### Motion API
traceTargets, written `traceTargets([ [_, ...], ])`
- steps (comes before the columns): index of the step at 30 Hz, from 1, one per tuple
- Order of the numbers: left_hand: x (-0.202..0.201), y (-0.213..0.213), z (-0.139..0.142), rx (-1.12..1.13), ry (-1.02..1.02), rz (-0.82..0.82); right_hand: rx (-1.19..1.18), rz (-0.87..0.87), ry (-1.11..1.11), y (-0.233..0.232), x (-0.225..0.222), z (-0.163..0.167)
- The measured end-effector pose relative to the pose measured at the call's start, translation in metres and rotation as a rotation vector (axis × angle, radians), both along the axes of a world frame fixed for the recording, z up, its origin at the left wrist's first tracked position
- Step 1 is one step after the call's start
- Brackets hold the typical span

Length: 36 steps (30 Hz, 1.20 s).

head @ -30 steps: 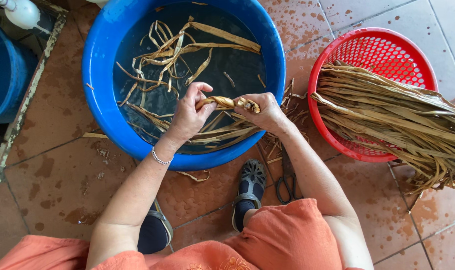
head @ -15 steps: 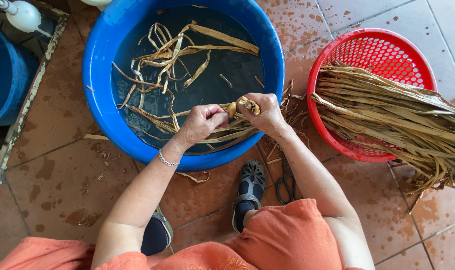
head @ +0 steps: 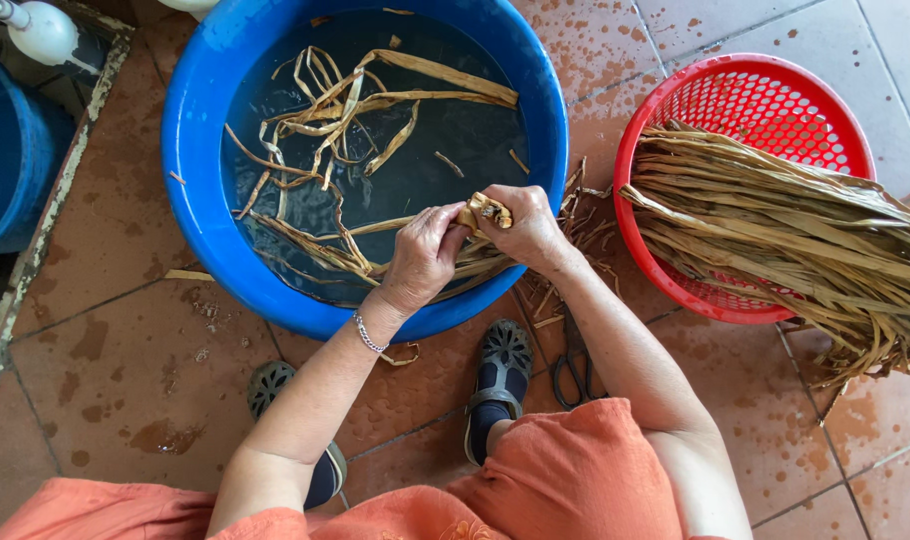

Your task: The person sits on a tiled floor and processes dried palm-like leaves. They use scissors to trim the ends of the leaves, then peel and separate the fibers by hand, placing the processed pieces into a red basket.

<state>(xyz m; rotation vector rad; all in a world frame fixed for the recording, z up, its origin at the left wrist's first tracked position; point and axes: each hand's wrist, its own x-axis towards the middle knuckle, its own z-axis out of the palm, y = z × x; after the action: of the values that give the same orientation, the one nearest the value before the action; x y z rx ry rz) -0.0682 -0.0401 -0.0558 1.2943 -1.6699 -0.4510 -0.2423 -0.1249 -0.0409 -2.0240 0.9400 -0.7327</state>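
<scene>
Seen from the head camera, both hands meet over the near rim of the blue basin [head: 190,150]. The right hand [head: 523,228] is curled tight around a small rolled bundle of tan leaf strip [head: 485,211], and the left hand [head: 425,255] is closed too, its fingertips pinching the same roll from the other side. More wet strips [head: 345,100] float in the basin's dark water. To the right, touching nothing, a red basket [head: 765,85] holds a heap of dry leaves [head: 775,225]. Black scissors [head: 573,365] lie on the tiled floor.
</scene>
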Motion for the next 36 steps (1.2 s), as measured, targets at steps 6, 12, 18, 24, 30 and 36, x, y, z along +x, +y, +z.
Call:
traceTargets([
  [6, 0.003, -0.007, -0.016, 0.199, 0.175, 0.049, -0.005, 0.021, 0.010, 0.000, 0.002, -0.008],
  [12, 0.009, -0.021, -0.026, 0.476, 0.858, 0.036, 0.590, -0.211, -0.346, -0.016, -0.002, -0.005],
  [18, -0.006, -0.019, -0.037, 0.515, 0.806, -0.070, 0.780, -0.280, -0.544, -0.015, 0.000, -0.011],
  [24, 0.008, -0.006, -0.042, 0.667, 0.386, -0.015, 0.762, -0.346, -0.635, -0.020, -0.006, -0.019],
  [30, 0.008, -0.030, -0.035, 0.515, 0.678, -0.243, 0.650, -0.049, -0.529, -0.011, 0.003, -0.007],
  [36, -0.021, -0.057, -0.030, 0.617, 0.645, -0.142, 0.892, -0.228, -0.753, -0.011, 0.014, -0.004],
])
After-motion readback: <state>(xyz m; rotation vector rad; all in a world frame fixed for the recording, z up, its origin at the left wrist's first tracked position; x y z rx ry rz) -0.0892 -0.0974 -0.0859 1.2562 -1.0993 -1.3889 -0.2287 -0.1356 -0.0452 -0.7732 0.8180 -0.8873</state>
